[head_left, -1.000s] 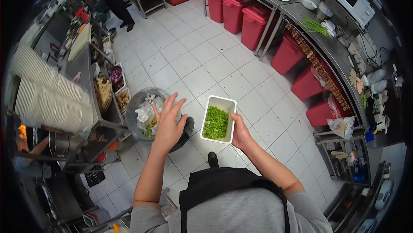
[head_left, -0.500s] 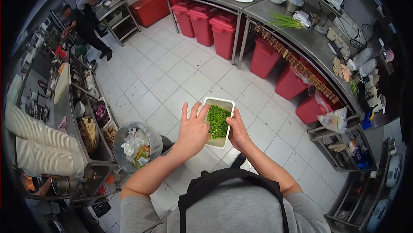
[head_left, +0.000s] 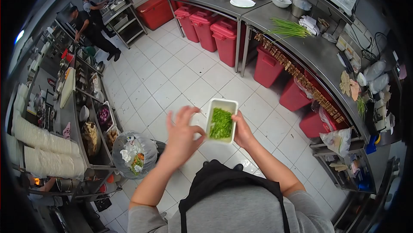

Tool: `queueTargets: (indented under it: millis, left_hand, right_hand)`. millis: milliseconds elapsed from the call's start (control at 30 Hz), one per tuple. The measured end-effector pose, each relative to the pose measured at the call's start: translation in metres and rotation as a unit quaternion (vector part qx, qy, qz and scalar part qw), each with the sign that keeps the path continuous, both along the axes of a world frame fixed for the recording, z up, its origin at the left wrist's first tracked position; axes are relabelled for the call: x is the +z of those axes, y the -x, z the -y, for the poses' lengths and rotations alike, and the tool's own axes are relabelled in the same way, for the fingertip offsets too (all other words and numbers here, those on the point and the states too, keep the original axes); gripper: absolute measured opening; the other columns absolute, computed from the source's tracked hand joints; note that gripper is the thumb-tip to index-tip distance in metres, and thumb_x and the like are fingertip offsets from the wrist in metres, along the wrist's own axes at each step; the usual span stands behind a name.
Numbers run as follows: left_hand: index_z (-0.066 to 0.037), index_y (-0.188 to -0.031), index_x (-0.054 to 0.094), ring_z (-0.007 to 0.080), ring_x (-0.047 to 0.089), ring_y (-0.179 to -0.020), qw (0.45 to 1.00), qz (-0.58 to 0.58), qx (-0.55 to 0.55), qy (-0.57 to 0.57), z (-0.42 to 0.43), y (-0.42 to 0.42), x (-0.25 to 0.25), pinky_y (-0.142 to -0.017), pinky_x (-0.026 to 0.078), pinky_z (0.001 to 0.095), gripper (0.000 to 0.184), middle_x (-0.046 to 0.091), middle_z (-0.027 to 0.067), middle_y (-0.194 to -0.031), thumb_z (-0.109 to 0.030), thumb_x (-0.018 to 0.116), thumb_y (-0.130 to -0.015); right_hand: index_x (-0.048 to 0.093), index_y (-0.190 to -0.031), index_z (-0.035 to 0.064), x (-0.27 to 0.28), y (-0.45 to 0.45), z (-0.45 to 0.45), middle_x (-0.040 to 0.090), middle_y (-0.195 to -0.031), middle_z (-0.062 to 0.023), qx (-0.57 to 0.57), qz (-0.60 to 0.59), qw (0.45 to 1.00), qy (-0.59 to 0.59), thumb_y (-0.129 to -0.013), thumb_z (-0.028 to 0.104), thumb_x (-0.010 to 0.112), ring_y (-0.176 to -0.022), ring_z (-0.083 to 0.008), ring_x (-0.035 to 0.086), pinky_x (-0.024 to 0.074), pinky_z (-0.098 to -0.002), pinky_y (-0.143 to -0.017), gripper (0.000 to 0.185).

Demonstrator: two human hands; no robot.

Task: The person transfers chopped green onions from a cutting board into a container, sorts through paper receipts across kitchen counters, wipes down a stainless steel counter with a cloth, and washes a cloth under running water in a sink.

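Note:
A white rectangular container holds finely chopped green herbs, possibly scallions or chives. My right hand grips its right wall, the thumb lying over the rim and the fingers hidden behind. Just left of the container is my left hand, slightly blurred and apart from it. Its fingers are spread, the thumb is bent, and nothing shows between them. The container is held up in front of my black apron, tilted so that its inside faces me.
To my left stands a lined trash bin beside shelving with stacked bowls. Red lidded bins sit under the steel counter, which carries long green stalks. Two people stand at the far left.
My left hand has come out of the container and moved left and slightly down. The container has shifted slightly right, still in my right hand. The view has turned a little.

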State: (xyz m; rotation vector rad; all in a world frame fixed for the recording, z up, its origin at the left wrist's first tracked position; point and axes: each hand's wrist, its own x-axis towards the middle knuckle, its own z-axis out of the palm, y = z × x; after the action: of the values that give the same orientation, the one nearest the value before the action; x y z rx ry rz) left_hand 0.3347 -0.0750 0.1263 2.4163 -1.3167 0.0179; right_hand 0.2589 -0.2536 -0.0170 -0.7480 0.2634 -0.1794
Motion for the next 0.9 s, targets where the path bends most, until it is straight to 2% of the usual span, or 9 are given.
queueTargets:
  millis: [167,233,267,333,400,533,633,767,900]
  left_hand:
    - [-0.005,-0.070,0.067,0.0268,0.055,-0.094,0.958,0.031,0.266,0.101,-0.097,-0.107,-0.019,-0.079,0.043,0.0360,0.009,0.058,0.0072,-0.095,-0.009,0.071,-0.062]
    - [0.002,-0.073,0.065,0.0328,0.057,-0.087,0.926,0.014,0.377,0.031,-0.185,-0.168,-0.072,-0.072,0.045,0.0364,0.011,0.058,0.0175,-0.090,-0.008,0.065,-0.067]
    - [0.005,-0.086,0.063,0.0371,0.057,-0.089,0.899,0.081,0.400,-0.159,-0.236,-0.192,-0.108,-0.076,0.047,0.0359,0.017,0.056,0.0225,-0.100,-0.007,0.059,-0.074]
    - [0.003,-0.108,0.056,0.0385,0.043,-0.115,0.753,-0.078,0.568,-0.322,-0.231,-0.188,-0.098,-0.101,0.026,0.0549,0.032,0.047,0.0230,-0.122,-0.017,0.049,-0.085]
    - [-0.003,-0.101,0.063,0.0301,0.041,-0.120,0.758,-0.060,0.583,-0.284,-0.232,-0.205,-0.110,-0.102,0.017,0.0606,0.030,0.049,0.0173,-0.123,-0.025,0.056,-0.082]
    - [-0.012,-0.080,0.070,0.0249,0.048,-0.114,0.852,-0.028,0.476,-0.215,-0.136,-0.250,-0.099,-0.100,0.014,0.0636,0.018,0.053,0.0085,-0.118,-0.027,0.070,-0.070]
    - [-0.016,-0.095,0.060,0.0283,0.043,-0.118,0.958,-0.002,0.281,-0.054,-0.019,-0.259,-0.098,-0.099,0.015,0.0632,0.036,0.046,0.0075,-0.122,-0.015,0.075,-0.062]
    - [-0.008,-0.074,0.061,0.0268,0.055,-0.100,0.996,-0.075,0.044,0.028,0.147,-0.227,-0.080,-0.100,0.017,0.0612,0.014,0.059,0.0105,-0.100,-0.020,0.069,-0.075]
    - [-0.002,-0.065,0.057,0.0293,0.059,-0.071,0.988,-0.145,-0.040,0.045,0.268,-0.187,-0.071,-0.083,0.039,0.0470,0.031,0.060,0.0133,-0.071,-0.023,0.055,-0.087]
  right_hand:
    - [0.019,-0.133,0.0109,-0.008,-0.016,0.030,0.040,-0.123,-0.0130,-0.025,-0.045,0.998,-0.039,-0.090,0.031,0.041,-0.106,-0.0260,0.055,0.0562,-0.0427,-0.075,0.053]
    - [0.021,-0.132,0.0104,-0.010,-0.021,0.041,0.040,-0.122,-0.0119,-0.031,-0.054,0.996,-0.059,-0.089,0.032,0.042,-0.108,-0.0244,0.053,0.0549,-0.0425,-0.079,0.053]
    - [0.021,-0.132,0.0101,-0.009,-0.028,0.047,0.041,-0.121,-0.0113,-0.036,-0.055,0.996,-0.068,-0.089,0.032,0.043,-0.109,-0.0236,0.053,0.0542,-0.0424,-0.081,0.053]
    - [0.021,-0.132,0.0095,-0.006,-0.040,0.057,0.040,-0.122,-0.0110,-0.029,-0.027,0.998,-0.038,-0.089,0.032,0.043,-0.109,-0.0231,0.052,0.0532,-0.0414,-0.083,0.054]
    - [0.021,-0.133,0.0093,-0.002,-0.050,0.072,0.038,-0.125,-0.0112,-0.040,-0.024,0.998,-0.036,-0.088,0.031,0.044,-0.111,-0.0229,0.050,0.0497,-0.0395,-0.089,0.056]
    - [0.021,-0.134,0.0091,0.005,-0.069,0.090,0.037,-0.127,-0.0117,-0.041,0.016,0.997,-0.057,-0.086,0.031,0.046,-0.115,-0.0244,0.047,0.0461,-0.0433,-0.093,0.059]
    - [0.020,-0.135,0.0095,-0.004,-0.076,0.112,0.037,-0.127,-0.0118,-0.081,0.021,0.987,-0.135,-0.085,0.033,0.047,-0.116,-0.0244,0.046,0.0434,-0.0430,-0.095,0.061]
    - [0.026,-0.133,0.0103,0.006,-0.064,0.135,0.041,-0.126,-0.0099,-0.115,0.020,0.988,-0.099,-0.084,0.033,0.048,-0.117,-0.0238,0.044,0.0395,-0.0402,-0.098,0.059]
    - [0.028,-0.133,0.0107,0.032,-0.031,0.180,0.041,-0.126,-0.0094,-0.192,0.033,0.978,-0.068,-0.084,0.033,0.048,-0.115,-0.0231,0.045,0.0411,-0.0401,-0.096,0.058]
